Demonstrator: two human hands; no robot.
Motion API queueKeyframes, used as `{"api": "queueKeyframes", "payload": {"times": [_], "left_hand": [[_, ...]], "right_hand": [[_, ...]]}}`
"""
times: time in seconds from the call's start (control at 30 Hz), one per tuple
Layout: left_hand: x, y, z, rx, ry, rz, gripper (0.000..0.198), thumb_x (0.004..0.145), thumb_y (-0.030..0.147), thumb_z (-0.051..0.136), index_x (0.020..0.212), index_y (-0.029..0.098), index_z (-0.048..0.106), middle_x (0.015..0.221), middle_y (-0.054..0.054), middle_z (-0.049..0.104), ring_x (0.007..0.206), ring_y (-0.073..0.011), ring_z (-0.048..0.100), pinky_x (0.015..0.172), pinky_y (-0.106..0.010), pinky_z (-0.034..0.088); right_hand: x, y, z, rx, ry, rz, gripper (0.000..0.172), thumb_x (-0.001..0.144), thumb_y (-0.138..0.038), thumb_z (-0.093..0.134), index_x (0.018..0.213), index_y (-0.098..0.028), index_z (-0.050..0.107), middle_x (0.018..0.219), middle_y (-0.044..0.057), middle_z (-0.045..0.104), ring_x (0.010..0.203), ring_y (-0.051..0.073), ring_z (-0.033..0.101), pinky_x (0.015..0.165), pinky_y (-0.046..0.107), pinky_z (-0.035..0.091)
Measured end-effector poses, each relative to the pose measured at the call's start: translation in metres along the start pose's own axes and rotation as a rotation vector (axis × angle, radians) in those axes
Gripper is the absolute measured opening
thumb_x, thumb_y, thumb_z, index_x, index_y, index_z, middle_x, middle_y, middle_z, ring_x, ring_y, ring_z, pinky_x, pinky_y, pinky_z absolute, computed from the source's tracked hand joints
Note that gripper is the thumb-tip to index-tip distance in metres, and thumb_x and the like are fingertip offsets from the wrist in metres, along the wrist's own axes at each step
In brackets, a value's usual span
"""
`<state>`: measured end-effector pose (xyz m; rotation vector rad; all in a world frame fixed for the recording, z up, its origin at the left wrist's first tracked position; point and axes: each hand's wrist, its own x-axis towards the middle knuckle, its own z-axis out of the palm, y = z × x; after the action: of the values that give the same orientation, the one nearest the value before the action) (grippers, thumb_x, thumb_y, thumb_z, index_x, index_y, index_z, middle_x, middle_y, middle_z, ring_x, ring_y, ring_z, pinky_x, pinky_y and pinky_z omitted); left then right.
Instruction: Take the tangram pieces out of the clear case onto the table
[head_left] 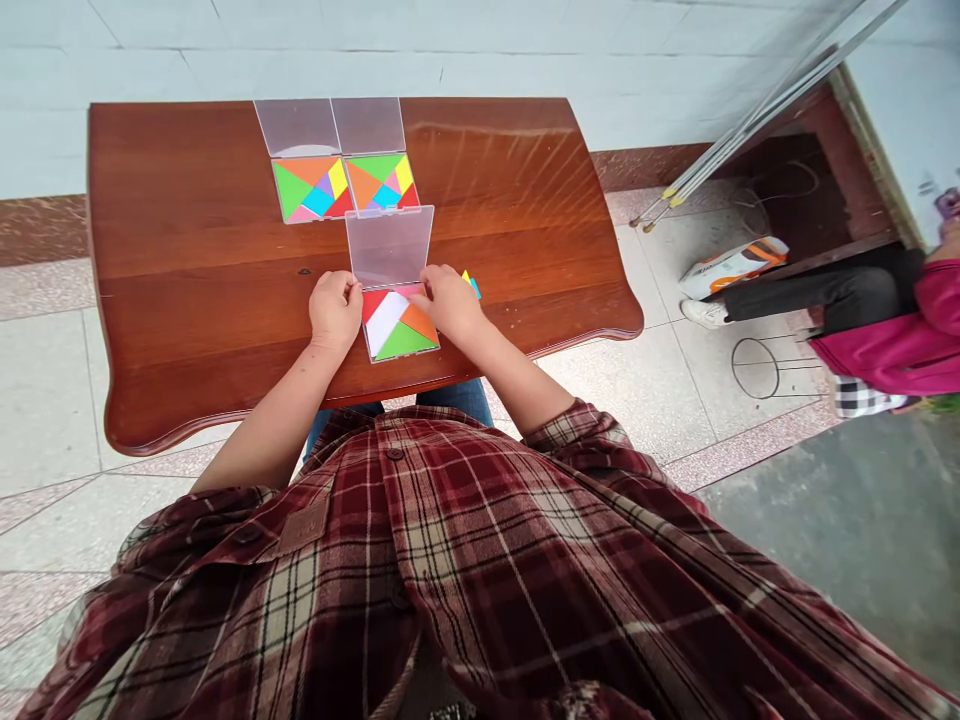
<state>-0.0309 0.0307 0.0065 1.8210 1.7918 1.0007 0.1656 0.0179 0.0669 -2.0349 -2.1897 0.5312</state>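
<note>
Item one: the near clear plastic square case (400,322), lid (389,245) swung open away from us, lying on the brown wooden table (187,250) close to its near edge. In it we count a red, a white, an orange and a green flat tile; part of the tray is hidden by our right hand (448,300).

Items two and three: two more clear cases, left (311,187) and right (382,181), side by side farther back, lids open, each filled with multicoloured tiles.

Loose: small yellow and blue pieces (470,283) just beside our right hand.

Our left hand (334,310) rests at the near case's left edge, fingers curled together. Right fingers lie bent over the tray's upper right; whether they pinch a tile, we cannot tell.
</note>
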Motion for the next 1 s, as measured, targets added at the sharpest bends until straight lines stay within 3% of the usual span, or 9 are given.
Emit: {"api": "queueKeyframes", "payload": {"times": [0.17, 0.37, 0.6, 0.73, 0.8, 1.0], "left_hand": [[0.0, 0.0, -0.001, 0.004, -0.005, 0.013, 0.016, 0.083, 0.019, 0.052, 0.069, 0.022, 0.045, 0.075, -0.002, 0.052, 0.078, -0.0189, 0.053, 0.082, -0.034, 0.047], [0.0, 0.003, -0.001, -0.008, -0.022, 0.008, 0.017, 0.083, 0.017, 0.051, 0.069, 0.022, 0.043, 0.075, -0.002, 0.051, 0.079, -0.0188, 0.053, 0.082, -0.034, 0.046], [0.0, 0.003, 0.0, -0.019, -0.015, 0.003, 0.017, 0.083, 0.016, 0.052, 0.069, 0.022, 0.044, 0.074, -0.001, 0.05, 0.077, -0.0187, 0.052, 0.082, -0.034, 0.046], [0.0, 0.003, 0.0, -0.015, -0.019, -0.005, 0.017, 0.083, 0.017, 0.052, 0.069, 0.023, 0.044, 0.074, -0.002, 0.05, 0.077, -0.019, 0.052, 0.083, -0.034, 0.046], [0.0, 0.004, -0.001, -0.015, -0.02, -0.008, 0.018, 0.083, 0.017, 0.052, 0.069, 0.023, 0.043, 0.073, -0.002, 0.049, 0.078, -0.0193, 0.052, 0.083, -0.034, 0.046], [0.0, 0.004, -0.001, -0.003, -0.015, -0.012, 0.015, 0.083, 0.018, 0.051, 0.07, 0.023, 0.045, 0.072, -0.001, 0.049, 0.078, -0.0194, 0.052, 0.083, -0.035, 0.047]], "right_hand": [[0.012, -0.02, 0.005, -0.13, -0.082, 0.05, 0.035, 0.095, -0.038, 0.053, 0.119, -0.012, 0.054, 0.122, 0.018, 0.059, 0.098, 0.027, 0.064, 0.083, 0.038, 0.051], [0.014, -0.026, 0.003, -0.295, -0.113, -0.032, 0.033, 0.098, -0.027, 0.042, 0.118, -0.006, 0.056, 0.116, 0.025, 0.063, 0.103, 0.031, 0.065, 0.085, 0.039, 0.051], [0.02, -0.021, -0.005, -0.31, -0.116, -0.139, 0.033, 0.101, -0.025, 0.035, 0.112, -0.007, 0.061, 0.104, 0.023, 0.069, 0.099, 0.03, 0.068, 0.082, 0.037, 0.05], [0.02, 0.005, -0.021, -0.146, -0.013, -0.06, 0.041, 0.103, -0.039, 0.034, 0.098, -0.012, 0.064, 0.096, 0.017, 0.071, 0.091, 0.026, 0.068, 0.08, 0.035, 0.049], [0.018, 0.029, -0.03, -0.006, 0.04, 0.006, 0.037, 0.101, -0.038, 0.041, 0.087, -0.014, 0.065, 0.088, 0.013, 0.071, 0.084, 0.022, 0.067, 0.078, 0.032, 0.048], [0.014, 0.097, -0.04, 0.339, -0.046, 0.29, 0.021, 0.09, -0.027, 0.055, 0.074, -0.015, 0.061, 0.068, 0.004, 0.066, 0.055, 0.011, 0.056, 0.06, 0.024, 0.045]]}}
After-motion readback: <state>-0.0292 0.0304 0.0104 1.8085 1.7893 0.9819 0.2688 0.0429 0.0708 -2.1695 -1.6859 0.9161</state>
